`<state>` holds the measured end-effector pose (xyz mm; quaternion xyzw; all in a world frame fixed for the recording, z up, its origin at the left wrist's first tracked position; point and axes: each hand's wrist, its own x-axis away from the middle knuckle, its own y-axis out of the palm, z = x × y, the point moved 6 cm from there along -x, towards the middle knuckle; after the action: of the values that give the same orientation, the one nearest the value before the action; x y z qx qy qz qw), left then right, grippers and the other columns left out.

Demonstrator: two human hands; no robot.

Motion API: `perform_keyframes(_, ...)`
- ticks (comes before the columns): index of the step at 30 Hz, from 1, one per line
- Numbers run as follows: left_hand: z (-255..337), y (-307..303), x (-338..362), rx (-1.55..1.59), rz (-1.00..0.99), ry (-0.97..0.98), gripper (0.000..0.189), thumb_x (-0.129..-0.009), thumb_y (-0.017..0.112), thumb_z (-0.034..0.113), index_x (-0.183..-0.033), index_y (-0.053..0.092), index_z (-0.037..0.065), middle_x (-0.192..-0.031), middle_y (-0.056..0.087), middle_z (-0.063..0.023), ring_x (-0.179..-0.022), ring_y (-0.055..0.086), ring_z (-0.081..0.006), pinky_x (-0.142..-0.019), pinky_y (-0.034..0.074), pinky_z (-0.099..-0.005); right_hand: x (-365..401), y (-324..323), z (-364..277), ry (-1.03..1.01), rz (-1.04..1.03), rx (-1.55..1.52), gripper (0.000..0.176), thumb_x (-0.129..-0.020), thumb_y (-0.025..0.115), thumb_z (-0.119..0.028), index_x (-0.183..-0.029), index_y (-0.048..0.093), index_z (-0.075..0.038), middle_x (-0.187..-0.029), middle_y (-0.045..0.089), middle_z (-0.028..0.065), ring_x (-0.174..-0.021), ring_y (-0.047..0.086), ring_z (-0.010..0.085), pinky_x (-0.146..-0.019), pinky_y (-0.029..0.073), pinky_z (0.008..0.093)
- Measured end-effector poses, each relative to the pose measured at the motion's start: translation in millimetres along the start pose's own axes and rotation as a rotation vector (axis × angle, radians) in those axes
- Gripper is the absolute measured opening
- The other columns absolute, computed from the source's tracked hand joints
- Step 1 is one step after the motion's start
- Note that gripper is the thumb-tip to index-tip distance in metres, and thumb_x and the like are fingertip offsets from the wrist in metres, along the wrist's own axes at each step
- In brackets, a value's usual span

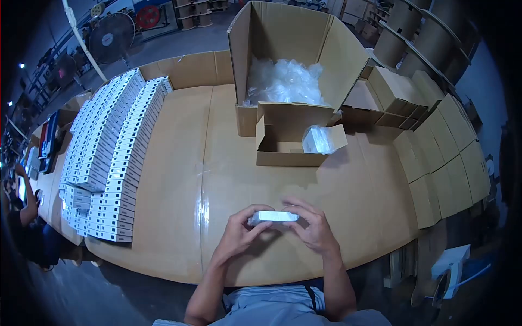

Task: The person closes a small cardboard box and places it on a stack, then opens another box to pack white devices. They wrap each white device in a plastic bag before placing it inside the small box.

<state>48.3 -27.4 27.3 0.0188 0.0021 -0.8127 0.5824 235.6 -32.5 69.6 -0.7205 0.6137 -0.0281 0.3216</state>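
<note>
A small white box point(278, 216) is held just above the cardboard-covered table, close to its front edge. My left hand point(244, 224) is closed on its left end, thumb at the near side and fingers behind. Something clear, like plastic wrap, shows around that end. My right hand point(311, 224) grips the other end between thumb and fingers, the upper fingers slightly blurred. Beyond my hands stands an open carton point(288, 159), with a white box in bubble wrap point(319, 140) at its right end.
Long stacked rows of white boxes point(122, 179) line the left side. A big carton point(243, 119) at the back holds clear bubble wrap point(286, 79). Closed brown cartons point(443, 157) are stacked at the right edge. Another person's arm point(30, 201) is at far left.
</note>
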Motion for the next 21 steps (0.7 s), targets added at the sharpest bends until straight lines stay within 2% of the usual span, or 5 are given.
perform_keyframes(6, -3, -21, 3, 0.006, 0.040, 0.004, 0.046, -0.094, 0.071, 0.005, -0.137, 0.058, 0.001, -0.134, 0.061, -0.0102, -0.123, 0.059, -0.0194, -0.096, 0.056, -0.0333, -12, -15, -5, -0.154, -0.039, 0.138, 0.029, -0.083, 0.075, 0.006, -0.111, 0.068, -0.001, -0.105, 0.071, 0.0139, -0.080, 0.071, 0.0253, -0.074, 0.059, 0.0360)
perform_keyframes(10, 52, -72, 31, -0.665, 0.244, 0.263, 0.081, -0.080, 0.083, 0.012, -0.151, 0.044, 0.007, -0.152, 0.047, -0.0199, -0.143, 0.043, -0.0378, -0.115, 0.039, -0.0517, -33, -61, 47, 0.001, 0.574, -0.077, 0.018, -0.093, 0.067, 0.007, -0.108, 0.058, 0.003, -0.096, 0.064, 0.0096, -0.070, 0.069, 0.0141, -0.060, 0.057, 0.0263)
perform_keyframes(12, 82, -100, 53, -1.100, 0.405, 0.313, 0.093, -0.074, 0.084, 0.015, -0.155, 0.038, 0.011, -0.158, 0.039, -0.0218, -0.150, 0.031, -0.0413, -0.122, 0.022, -0.0580, -50, -73, 58, 0.027, 0.661, -0.077, 0.021, -0.095, 0.064, 0.007, -0.114, 0.055, 0.006, -0.104, 0.062, 0.0135, -0.078, 0.072, 0.0178, -0.065, 0.061, 0.0280)
perform_keyframes(18, 115, -201, 112, -1.534, 0.703, 0.209, 0.088, -0.075, 0.081, 0.015, -0.153, 0.042, 0.015, -0.160, 0.037, -0.0161, -0.152, 0.027, -0.0401, -0.123, 0.015, -0.0618, -83, -61, 81, 0.034, 0.662, 0.115, 0.026, -0.098, 0.061, 0.003, -0.123, 0.056, 0.008, -0.114, 0.062, 0.0133, -0.090, 0.072, 0.0212, -0.073, 0.063, 0.0301)
perform_keyframes(21, 112, -253, 137, -1.551, 0.871, 0.159, 0.074, -0.080, 0.079, 0.015, -0.147, 0.048, 0.011, -0.153, 0.044, -0.0155, -0.147, 0.035, -0.0395, -0.121, 0.019, -0.0618, -92, -56, 80, 0.297, 0.654, 0.222, 0.026, -0.098, 0.064, -0.004, -0.121, 0.061, 0.005, -0.112, 0.064, 0.0142, -0.092, 0.069, 0.0230, -0.072, 0.058, 0.0339)
